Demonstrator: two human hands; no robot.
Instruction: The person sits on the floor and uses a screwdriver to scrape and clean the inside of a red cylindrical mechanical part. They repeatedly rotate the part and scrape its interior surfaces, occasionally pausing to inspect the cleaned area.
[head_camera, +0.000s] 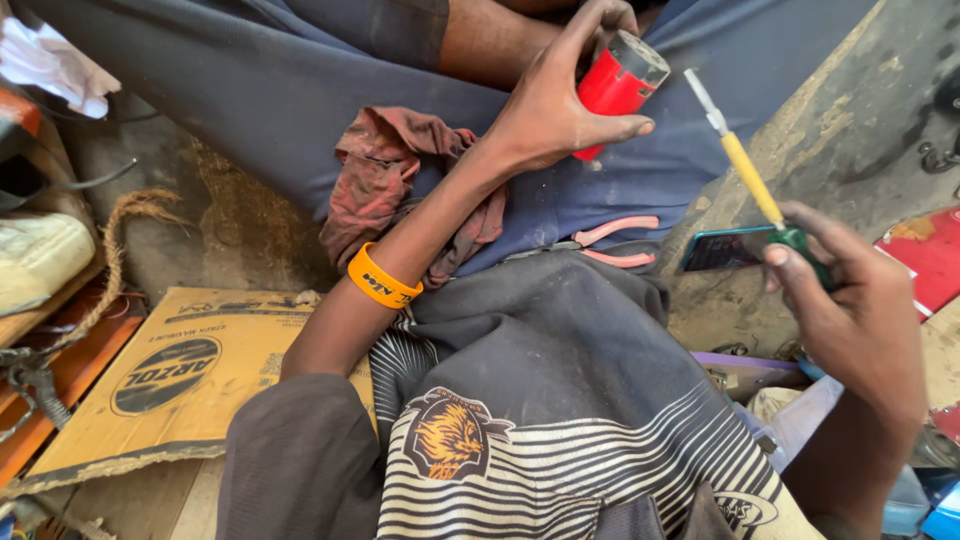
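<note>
My left hand (560, 100) grips a red cylinder with a grey metal end cap (618, 82), holding it tilted above my lap. On that arm, a yellow band (380, 277) circles my wrist. My right hand (850, 300) is closed around the green handle of a screwdriver (745, 170) with a yellow shaft and a pale tip. The tip points up and left, close to the cylinder's cap but apart from it.
A dirty red rag (385, 180) lies on my thigh. Pliers with pink handles (615, 243) rest in my lap. A phone (722, 248) lies on the dusty ground at right. Flat cardboard (170, 380) and a rope (120, 230) are at left.
</note>
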